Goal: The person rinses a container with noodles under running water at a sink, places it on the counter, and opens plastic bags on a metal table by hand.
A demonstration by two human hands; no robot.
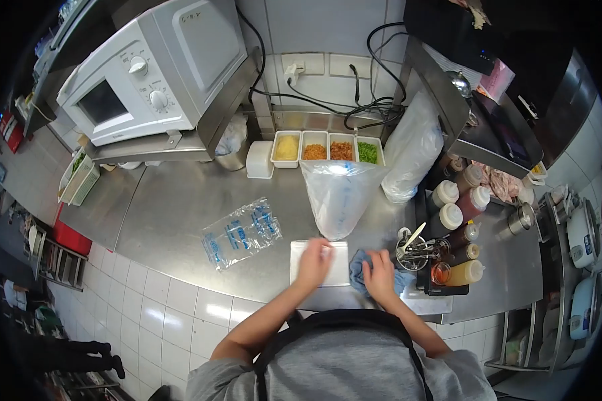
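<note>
My left hand (314, 264) is above a white rectangular board or lid (339, 267) at the counter's front edge. Its fingers are curled close together near the lower tip of a cloudy plastic bag (340, 197); whether anything is between them is hidden. On a crumpled blue cloth (401, 281) rests my right hand (379, 275), fingers bent around part of it. A clear flat plastic bag with blue print (242, 234) lies to the left. Behind the cloudy bag stand white tubs of yellow shreds (287, 148), orange bits (316, 153), brown bits (342, 151) and chopped greens (367, 153).
A black tray (447, 290) of squeeze bottles (450, 216) and a metal cup of utensils (412, 250) stand right of the cloth. A long plastic-bag bundle (415, 144) leans behind. The microwave (155, 73) overhangs the back left. Cables (374, 110) hang along the wall.
</note>
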